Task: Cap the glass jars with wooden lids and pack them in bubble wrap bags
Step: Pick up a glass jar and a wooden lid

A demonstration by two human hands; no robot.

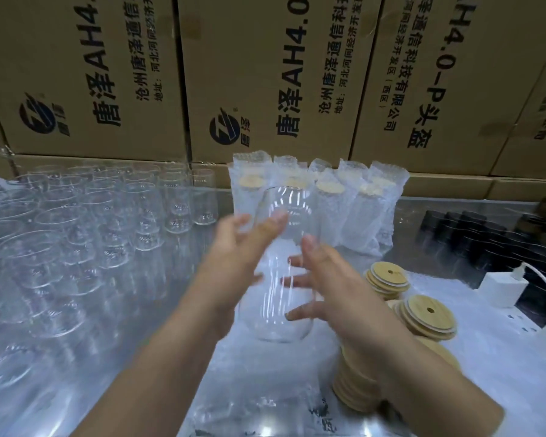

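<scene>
the left hand and right hand are open, fingers spread straight, pressing the uncapped glass jar between them, likely steadying it for a lid. wooden lids sit just right of the jar for easy reach; filled bubble wrap bags stand behind it.

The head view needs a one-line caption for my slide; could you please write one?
An uncapped glass jar held between left hand and right hand, wooden lids stacked alongside, bagged jars behind.
</scene>
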